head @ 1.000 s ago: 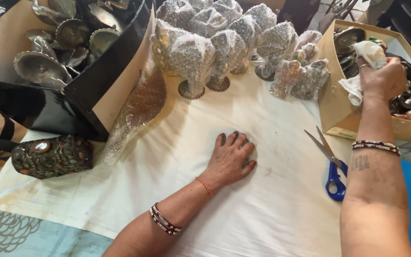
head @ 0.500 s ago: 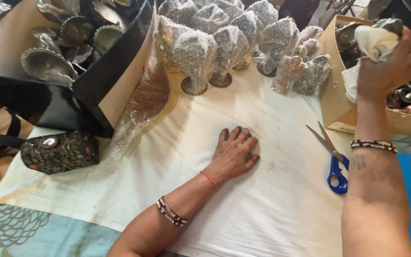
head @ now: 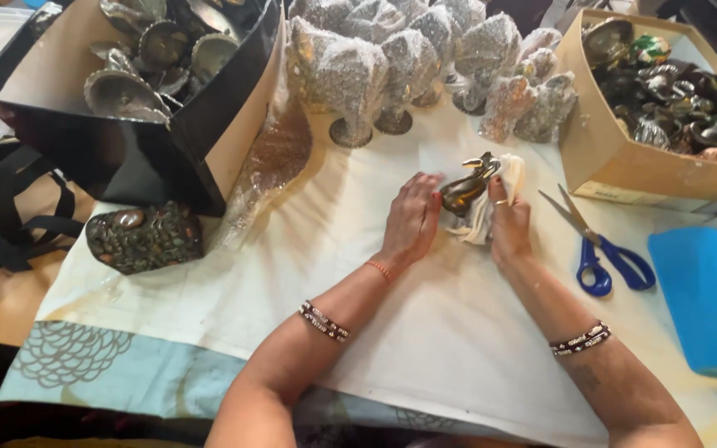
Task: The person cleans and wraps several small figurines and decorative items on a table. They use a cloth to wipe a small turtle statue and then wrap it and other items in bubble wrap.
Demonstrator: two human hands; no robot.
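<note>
White cloth (head: 425, 348) covers the table; left hand (head: 411, 220) and right hand (head: 508, 222) clasp a shiny metal figurine (head: 466, 189) in crumpled paper (head: 491, 207), scissors (head: 599, 245) just beside it.

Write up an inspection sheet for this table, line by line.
Surface: white cloth with a blue patterned hem.
Job's things: dark metal figurine partly in white tissue, held between both hands.
Clutter: blue-handled scissors, bubble-wrapped goblets, embossed dark pouch, blue dispenser.
Hands: left hand against the figurine; right hand gripping tissue and figurine.
Cables: none; black straps at left.
Surroundings: black box of metalware, tan box of ornaments.
</note>
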